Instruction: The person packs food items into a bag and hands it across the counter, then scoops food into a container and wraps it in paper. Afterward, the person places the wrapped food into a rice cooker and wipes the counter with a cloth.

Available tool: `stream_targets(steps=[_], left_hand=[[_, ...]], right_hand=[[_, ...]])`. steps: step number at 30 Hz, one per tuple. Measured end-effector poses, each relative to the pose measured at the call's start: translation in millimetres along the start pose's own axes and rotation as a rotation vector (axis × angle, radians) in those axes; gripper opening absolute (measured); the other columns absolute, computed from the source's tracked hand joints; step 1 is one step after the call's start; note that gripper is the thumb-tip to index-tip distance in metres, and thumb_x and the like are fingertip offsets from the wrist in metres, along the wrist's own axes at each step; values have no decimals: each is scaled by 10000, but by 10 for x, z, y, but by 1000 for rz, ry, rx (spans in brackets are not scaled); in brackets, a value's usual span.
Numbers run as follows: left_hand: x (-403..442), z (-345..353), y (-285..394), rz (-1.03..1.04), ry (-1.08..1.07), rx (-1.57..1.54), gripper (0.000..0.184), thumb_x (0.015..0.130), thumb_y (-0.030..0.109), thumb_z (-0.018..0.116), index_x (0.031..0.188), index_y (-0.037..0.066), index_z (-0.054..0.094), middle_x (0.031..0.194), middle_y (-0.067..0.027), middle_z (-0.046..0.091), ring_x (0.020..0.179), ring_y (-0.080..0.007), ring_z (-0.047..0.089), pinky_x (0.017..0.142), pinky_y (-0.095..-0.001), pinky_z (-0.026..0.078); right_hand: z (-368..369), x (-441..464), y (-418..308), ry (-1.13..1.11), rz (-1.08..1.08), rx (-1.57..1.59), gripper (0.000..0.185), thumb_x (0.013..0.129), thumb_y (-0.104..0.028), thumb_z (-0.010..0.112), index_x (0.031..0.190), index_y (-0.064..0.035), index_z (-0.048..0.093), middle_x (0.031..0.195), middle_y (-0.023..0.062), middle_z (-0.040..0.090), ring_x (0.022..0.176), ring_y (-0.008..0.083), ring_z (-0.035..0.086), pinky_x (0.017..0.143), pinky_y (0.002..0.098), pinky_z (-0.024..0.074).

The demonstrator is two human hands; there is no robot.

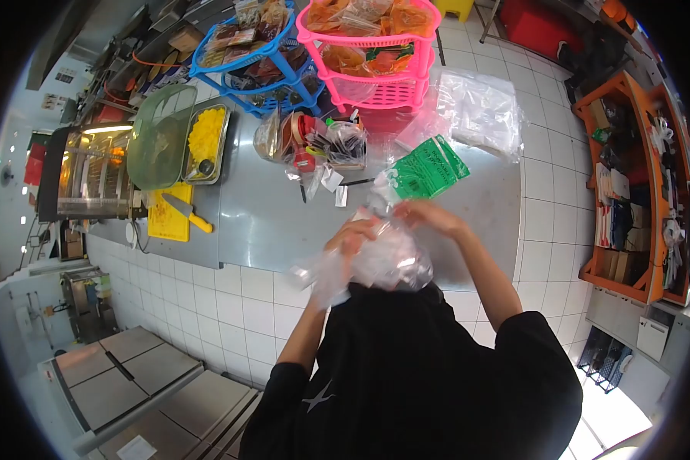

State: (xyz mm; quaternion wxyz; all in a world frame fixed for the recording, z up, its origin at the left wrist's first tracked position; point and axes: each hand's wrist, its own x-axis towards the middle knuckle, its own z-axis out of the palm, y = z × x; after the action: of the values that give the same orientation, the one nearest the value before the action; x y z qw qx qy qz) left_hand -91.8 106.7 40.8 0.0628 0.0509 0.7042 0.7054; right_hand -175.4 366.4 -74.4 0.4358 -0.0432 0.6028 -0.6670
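A bulging see-through plastic bag is held close against my body at the steel table's front edge; its contents are blurred and cannot be made out. My left hand is closed on the bag's left side, with loose plastic hanging by the wrist. At the bag's upper right, the bent fingers of my right hand grip its gathered top. Just beyond my right hand lies a green printed packet on the table.
On the steel table stand a blue tiered rack, a pink tiered rack, a stack of plastic bags and a holder of small tools. Leftward, a knife rests on a yellow cutting board near a tray of yellow food.
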Motion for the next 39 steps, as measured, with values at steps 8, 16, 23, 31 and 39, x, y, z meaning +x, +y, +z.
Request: stream_targets(steps=[8,16,23,31,39], left_hand=[[-117,-872,1652,539,-16,401,582,1047,502,398,643,87,450,1106,-176,600,1228,-437,503,1108,-609,278],[-123,-2029,1852,292,164,636,633,1050,567,297,645,90,392,1321,-155,448,1400,-352,333,1162,-550,190],[-187,-2451,1112,50,9,1029,302,977,280,514,750,85,480,1267,-100,474,1282,-350,410,1136,-506,197],[-299,-2811,-550,-284,-190,34,151,884,163,646,984,79,572,1128,-134,538,1108,-322,511,988,-456,409],[-48,-2106,-663,425,-657,913,283,827,210,664,1065,92,567,1097,-153,511,1143,-331,475,994,-489,338]], right_hand=[[1775,440,-139,-578,55,897,932,672,-278,905,1443,-36,439,1447,158,491,1347,289,474,1108,472,402],[1440,364,-871,1006,-1188,-765,739,737,-208,762,1362,23,443,1321,280,471,1229,448,474,1019,522,388],[-302,1422,-1143,1070,-684,-695,248,905,-194,677,1053,4,689,811,104,671,706,200,662,618,322,496],[-678,2497,-1425,726,294,-116,384,839,-451,748,791,-72,700,476,28,467,399,129,473,374,293,346],[-984,2423,-1050,941,112,-285,177,823,-208,719,776,-45,668,570,81,580,452,207,550,399,366,398]])
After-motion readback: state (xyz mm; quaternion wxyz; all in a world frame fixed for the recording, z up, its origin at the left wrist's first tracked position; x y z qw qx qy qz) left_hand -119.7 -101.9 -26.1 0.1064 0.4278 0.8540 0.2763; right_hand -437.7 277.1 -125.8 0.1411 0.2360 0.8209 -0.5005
